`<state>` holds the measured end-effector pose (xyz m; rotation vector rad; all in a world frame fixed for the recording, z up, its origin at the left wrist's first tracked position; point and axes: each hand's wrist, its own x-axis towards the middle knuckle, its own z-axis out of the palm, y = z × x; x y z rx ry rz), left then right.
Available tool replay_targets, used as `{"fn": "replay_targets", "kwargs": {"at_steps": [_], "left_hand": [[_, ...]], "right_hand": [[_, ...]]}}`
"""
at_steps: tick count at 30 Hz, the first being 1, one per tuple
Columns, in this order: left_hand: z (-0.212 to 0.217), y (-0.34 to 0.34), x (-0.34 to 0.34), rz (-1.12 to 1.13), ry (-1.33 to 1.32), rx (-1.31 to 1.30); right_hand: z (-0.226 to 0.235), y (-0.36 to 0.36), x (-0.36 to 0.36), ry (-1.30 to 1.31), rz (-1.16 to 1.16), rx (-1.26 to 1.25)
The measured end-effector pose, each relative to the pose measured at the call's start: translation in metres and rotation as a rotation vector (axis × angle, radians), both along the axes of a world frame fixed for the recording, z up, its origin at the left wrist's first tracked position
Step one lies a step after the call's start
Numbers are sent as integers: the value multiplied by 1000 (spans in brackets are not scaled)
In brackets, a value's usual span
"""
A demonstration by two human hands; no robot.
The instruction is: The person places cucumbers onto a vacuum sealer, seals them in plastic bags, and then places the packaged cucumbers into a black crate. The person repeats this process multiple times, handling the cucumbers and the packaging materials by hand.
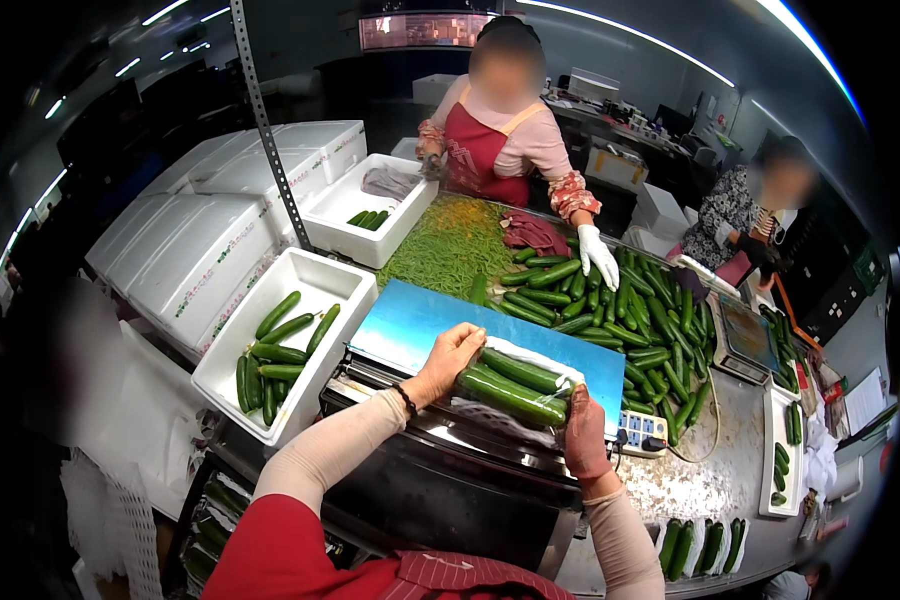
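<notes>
Between my two hands is a pack of cucumbers (510, 398), wrapped in clear film over white padding and tilted toward me. My left hand (448, 364) grips its left end, with a dark band around the wrist. At the other end, my right hand (586, 436) has its fingers closed on the film. The pack is held over the front edge of a machine with a flat blue top (410, 322). Beyond that top lies a large pile of loose cucumbers (652, 318).
A white foam box (208, 372) with several cucumbers stands left; another (345, 232) is behind it. Green beans (438, 248) cover the table's far left. Opposite, a person's white-gloved hand (598, 256) touches the pile. A power strip (642, 434) lies right; packed cucumbers (678, 548) are near.
</notes>
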<state>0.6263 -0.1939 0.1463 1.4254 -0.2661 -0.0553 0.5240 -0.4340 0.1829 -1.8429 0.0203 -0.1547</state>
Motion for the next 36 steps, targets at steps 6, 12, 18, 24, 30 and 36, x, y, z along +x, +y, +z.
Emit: {"fn": "replay_targets", "kwargs": {"at_steps": [6, 12, 18, 24, 30, 36], "left_hand": [[52, -19, -87, 63, -27, -7], [54, -34, -166, 137, -92, 270], [10, 6, -199, 577, -170, 754], [-50, 67, -272, 500, 474, -201], [-29, 89, -312, 12, 498, -2], [23, 46, -278, -500, 315, 566]], "right_hand": [[1, -12, -76, -149, -117, -146], [8, -9, -164, 37, -165, 44], [-59, 5, -151, 120, 106, -196], [-91, 42, -122, 291, 445, 45], [-72, 57, -134, 306, 672, -17], [-76, 51, -151, 245, 737, -53]]}}
